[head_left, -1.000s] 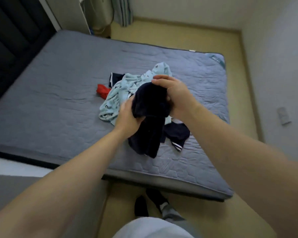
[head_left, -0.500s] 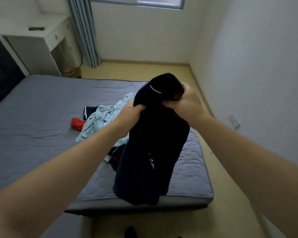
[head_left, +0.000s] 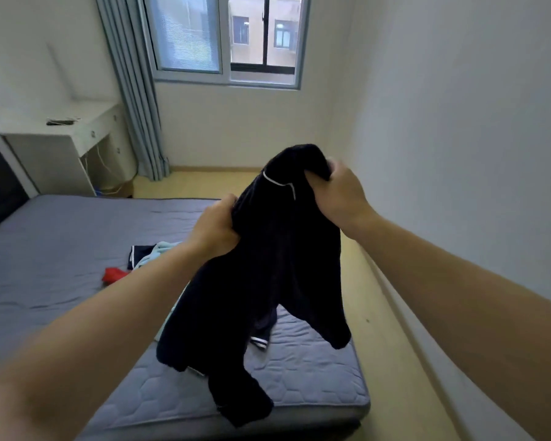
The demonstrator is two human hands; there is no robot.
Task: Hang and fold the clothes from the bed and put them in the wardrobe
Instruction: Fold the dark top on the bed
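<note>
A dark navy garment [head_left: 268, 281] with a thin white trim hangs in the air over the bed, its sleeves dangling. My left hand [head_left: 215, 229] grips its upper left edge and my right hand [head_left: 339, 192] grips its bunched top at the right. Behind my left arm, on the grey mattress [head_left: 61, 243], lie a light blue garment [head_left: 164, 248], a red item [head_left: 115, 275] and a dark piece with white stripes [head_left: 137, 254]. Another striped dark piece [head_left: 261, 340] peeks out below the held garment. No wardrobe is in view.
A white desk [head_left: 61, 138] stands at the back left beside a grey-blue curtain [head_left: 134, 90] and a window [head_left: 223, 36]. A white wall [head_left: 458, 154] runs along the right, with a strip of wooden floor [head_left: 379, 313] between it and the bed.
Both hands have lifted the navy garment off the pile and up over the bed, and it has unfurled. My view has tilted up from the mattress to the window.
</note>
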